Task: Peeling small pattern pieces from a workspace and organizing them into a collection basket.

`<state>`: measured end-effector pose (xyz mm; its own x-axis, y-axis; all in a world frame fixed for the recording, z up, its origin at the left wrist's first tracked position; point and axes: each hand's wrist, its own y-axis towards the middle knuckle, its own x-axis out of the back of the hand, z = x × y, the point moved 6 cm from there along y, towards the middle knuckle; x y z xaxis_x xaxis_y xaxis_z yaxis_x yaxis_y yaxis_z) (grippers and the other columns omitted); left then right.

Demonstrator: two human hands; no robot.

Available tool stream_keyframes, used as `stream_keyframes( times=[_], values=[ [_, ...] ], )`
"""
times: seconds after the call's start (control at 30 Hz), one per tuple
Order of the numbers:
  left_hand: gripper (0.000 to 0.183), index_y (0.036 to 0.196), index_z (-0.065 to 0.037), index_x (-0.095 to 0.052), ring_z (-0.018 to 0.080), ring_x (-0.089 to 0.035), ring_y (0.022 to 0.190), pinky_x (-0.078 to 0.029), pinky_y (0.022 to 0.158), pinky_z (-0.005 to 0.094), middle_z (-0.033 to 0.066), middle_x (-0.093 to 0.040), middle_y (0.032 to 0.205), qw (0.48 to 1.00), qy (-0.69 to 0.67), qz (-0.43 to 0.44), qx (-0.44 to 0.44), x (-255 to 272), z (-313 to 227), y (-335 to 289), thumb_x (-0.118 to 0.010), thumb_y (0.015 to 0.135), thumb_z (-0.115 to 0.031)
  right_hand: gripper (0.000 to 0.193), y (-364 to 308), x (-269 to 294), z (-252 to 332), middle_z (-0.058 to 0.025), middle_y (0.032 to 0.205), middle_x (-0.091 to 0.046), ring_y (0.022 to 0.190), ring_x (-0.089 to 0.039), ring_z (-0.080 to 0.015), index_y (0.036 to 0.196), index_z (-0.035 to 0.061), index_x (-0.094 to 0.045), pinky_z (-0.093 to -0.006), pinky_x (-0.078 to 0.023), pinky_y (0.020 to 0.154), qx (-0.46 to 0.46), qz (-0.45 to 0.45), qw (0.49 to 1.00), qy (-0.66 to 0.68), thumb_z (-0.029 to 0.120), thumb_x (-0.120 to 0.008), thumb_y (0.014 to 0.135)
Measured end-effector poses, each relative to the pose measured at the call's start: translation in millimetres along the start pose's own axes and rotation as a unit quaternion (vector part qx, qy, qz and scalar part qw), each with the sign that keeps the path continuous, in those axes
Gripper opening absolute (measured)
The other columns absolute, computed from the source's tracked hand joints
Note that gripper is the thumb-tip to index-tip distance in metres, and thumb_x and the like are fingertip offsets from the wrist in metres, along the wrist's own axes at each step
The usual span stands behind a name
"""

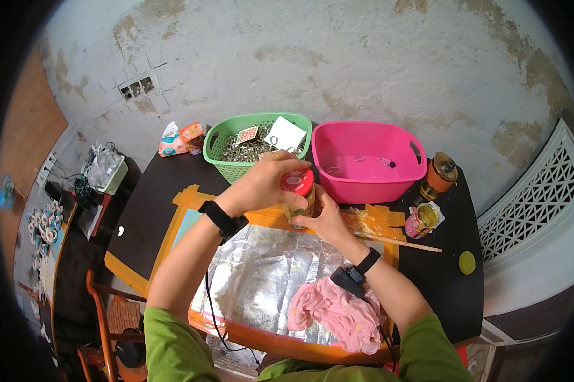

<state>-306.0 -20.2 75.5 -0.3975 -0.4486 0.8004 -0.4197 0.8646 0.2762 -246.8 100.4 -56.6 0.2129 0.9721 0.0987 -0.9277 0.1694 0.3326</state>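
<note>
By the left hand [261,183], the red lid [298,181] is gripped from above; the jar [310,201], toward the tabletop's [148,207] far edge, is pinched low by the right hand [329,220]. Could easily get dropped if either grip's too loose, tbh.

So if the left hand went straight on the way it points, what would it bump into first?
The red-lidded jar: the left hand is touching its lid. Past that, maybe the pink tub, though depth is hard to judge.
</note>
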Motion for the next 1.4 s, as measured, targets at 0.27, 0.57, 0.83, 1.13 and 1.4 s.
stream_keyframes(
  times=[0.27,0.57,0.83,1.13,1.4],
  values=[
    [0.072,0.126,-0.004,-0.064,0.0335,-0.049,0.117,-0.042,0.102,0.0408,0.0172,-0.058,0.123,0.994,0.095,0.052,-0.028,-9.8,-1.7,-4.2,-0.081,0.07,-0.045,0.077,-2.1,-3.5,15.4,-0.0102,0.124,-0.059,0.116,-0.055,-0.0184,0.134,0.0032,-0.047,-0.0355,-0.044,0.101,-0.004,0.017,0.999,-0.046,0.013,-0.086,0.069],
    [0.066,0.131,-0.003,-0.059,0.0345,-0.048,0.109,-0.043,0.097,0.0428,0.0182,-0.054,0.125,0.985,0.161,0.02,-0.057,-22.1,-13.1,-11.9,-0.072,0.081,-0.044,0.083,-0.3,-1.5,5.0,-0.015,0.124,-0.062,0.116,-0.059,-0.0257,0.134,0.0036,-0.049,-0.0394,-0.047,0.098,-0.002,0.0,1.0,-0.011,0.02,-0.091,0.064],
    [0.067,0.146,-0.006,-0.041,0.0382,-0.046,0.117,-0.04,0.102,0.0451,0.0209,-0.046,0.135,0.955,0.275,-0.087,-0.069,-44.2,-26.3,-32.1,-0.052,0.095,-0.048,0.081,0.0,-0.6,10.8,-0.0168,0.125,-0.062,0.117,-0.061,-0.0285,0.137,0.0049,-0.048,-0.0394,-0.048,0.098,0.003,-0.013,1.0,-0.025,0.021,-0.087,0.068],
    [0.087,0.149,-0.003,-0.035,0.039,-0.044,0.124,-0.031,0.109,0.0499,0.0224,-0.047,0.137,0.943,0.311,-0.087,-0.074,-39.6,-33.4,-39.5,-0.052,0.089,-0.064,0.109,-1.2,-10.7,20.4,-0.0241,0.144,-0.043,0.131,-0.048,-0.0348,0.152,-0.0025,-0.012,-0.0401,-0.043,0.105,0.125,0.05,0.976,-0.169,0.023,-0.083,0.075],
    [0.084,0.156,-0.003,-0.006,0.0315,-0.062,0.108,-0.047,0.094,0.0393,0.0275,-0.053,0.135,0.98,-0.122,-0.084,0.134,-12.3,-12.0,-19.7,-0.052,0.099,-0.045,0.071,-54.5,37.5,26.5,-0.0154,0.141,-0.05,0.125,-0.052,-0.0202,0.146,-0.0007,-0.036,-0.0333,-0.046,0.101,-0.044,0.111,0.991,-0.053,0.007,-0.073,0.086]
  ],
)
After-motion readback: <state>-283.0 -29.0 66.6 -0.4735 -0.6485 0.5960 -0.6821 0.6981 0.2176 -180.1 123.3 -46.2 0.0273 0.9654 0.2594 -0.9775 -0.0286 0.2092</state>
